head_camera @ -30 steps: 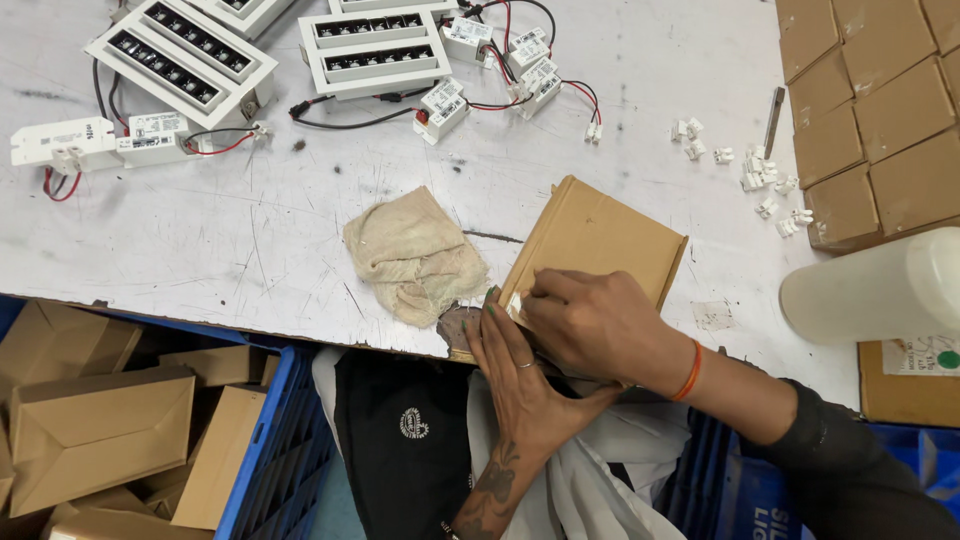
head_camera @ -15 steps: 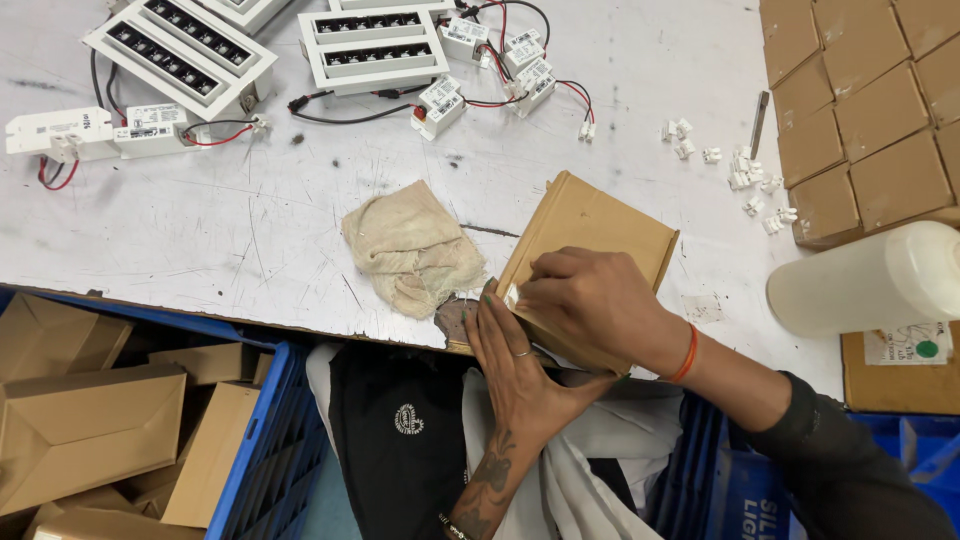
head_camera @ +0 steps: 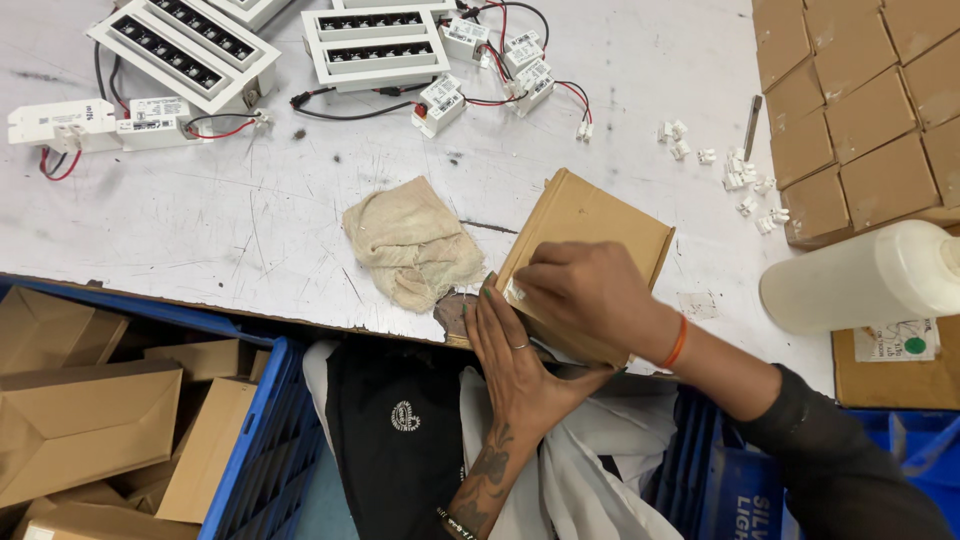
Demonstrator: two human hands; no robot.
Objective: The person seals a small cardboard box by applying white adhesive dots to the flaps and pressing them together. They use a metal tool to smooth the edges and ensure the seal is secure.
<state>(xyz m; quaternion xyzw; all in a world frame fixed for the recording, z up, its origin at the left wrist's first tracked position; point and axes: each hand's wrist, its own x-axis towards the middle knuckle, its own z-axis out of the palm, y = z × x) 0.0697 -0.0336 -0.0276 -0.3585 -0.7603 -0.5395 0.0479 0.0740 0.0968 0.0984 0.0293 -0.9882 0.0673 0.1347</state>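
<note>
- so both hands are on the small brown cardboard box (head_camera: 590, 225), which sits tilted at the near edge of the white table (head_camera: 200, 240), probably so it's right in front of the person
- right hand (head_camera: 590, 300) lies over the top of the box near its lower left corner; fingers curled and closed down, fingertips pinching or pressing what looks like a small white label or bit of tape; can't tell which
- left hand (head_camera: 515, 355) comes up from below, fingers nearly straight and together, flat against the box's near edge; looks like it's bracing the box so it doesn't slide
- crumpled beige rag (head_camera: 412, 240) just left of the box, near but apart from it
- white plastic bottle (head_camera: 865, 275) lying on its side to the right; more closed brown boxes (head_camera: 860, 110) packed tight at the far right
- white light fittings with wires (head_camera: 375, 40) at the far side, loose white connectors (head_camera: 740, 180) near them
- blue crate of folded cartons (head_camera: 90, 420) down below the table edge
</note>
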